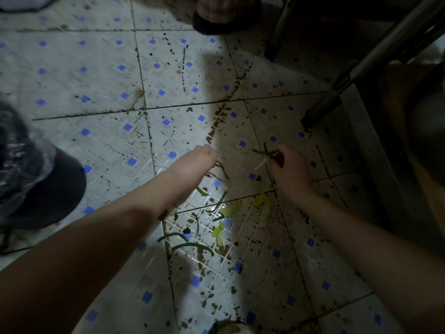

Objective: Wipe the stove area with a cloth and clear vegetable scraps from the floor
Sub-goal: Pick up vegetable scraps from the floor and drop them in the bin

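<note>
Bare forearms (96,249) fill foreground, reaching down to floor (96,68). Right hand (291,172) pinches green stem (261,152) in fingertips. Left hand (192,165) has fingers straight, holding nothing, low over tile. More vegetable scraps (192,245) lie scattered between arms. Risk: thin stem slips from pinch; dim shadow hides pieces, so some may be missed.

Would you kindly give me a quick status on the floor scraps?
Right hand pinching green stems. Left hand open, reaching down. More scraps loose on tiles. Metal leg nearby, apart.

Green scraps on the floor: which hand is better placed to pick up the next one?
Probably the left hand: it looks empty, its fingers beside a loose scrap. The right hand already pinches a green stem.
</note>
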Demonstrator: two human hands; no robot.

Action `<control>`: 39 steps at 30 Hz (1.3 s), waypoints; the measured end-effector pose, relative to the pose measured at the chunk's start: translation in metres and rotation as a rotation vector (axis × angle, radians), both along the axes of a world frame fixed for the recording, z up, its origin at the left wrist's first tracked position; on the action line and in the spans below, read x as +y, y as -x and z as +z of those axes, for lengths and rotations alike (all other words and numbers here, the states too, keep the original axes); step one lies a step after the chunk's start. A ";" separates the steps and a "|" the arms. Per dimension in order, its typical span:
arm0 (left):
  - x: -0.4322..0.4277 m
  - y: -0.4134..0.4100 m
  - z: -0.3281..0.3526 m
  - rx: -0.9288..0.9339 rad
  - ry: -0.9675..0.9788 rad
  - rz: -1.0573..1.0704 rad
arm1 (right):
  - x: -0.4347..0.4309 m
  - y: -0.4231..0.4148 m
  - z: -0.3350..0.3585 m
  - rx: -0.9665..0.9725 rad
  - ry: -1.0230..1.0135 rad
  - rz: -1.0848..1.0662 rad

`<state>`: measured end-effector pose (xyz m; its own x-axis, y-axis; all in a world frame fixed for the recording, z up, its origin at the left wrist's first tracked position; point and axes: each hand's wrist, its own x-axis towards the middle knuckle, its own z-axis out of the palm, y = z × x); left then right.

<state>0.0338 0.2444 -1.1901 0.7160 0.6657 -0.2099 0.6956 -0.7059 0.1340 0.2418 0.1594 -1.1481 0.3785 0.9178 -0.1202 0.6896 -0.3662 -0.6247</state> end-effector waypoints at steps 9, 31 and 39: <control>0.003 0.062 0.051 0.039 -0.017 0.137 | 0.019 0.048 0.026 0.060 -0.081 0.124; -0.014 0.194 0.178 -0.155 -0.272 0.563 | 0.052 0.167 0.089 -0.073 -0.268 0.425; -0.036 0.237 0.193 -0.103 -0.326 0.726 | 0.075 0.214 0.105 -0.022 -0.335 0.485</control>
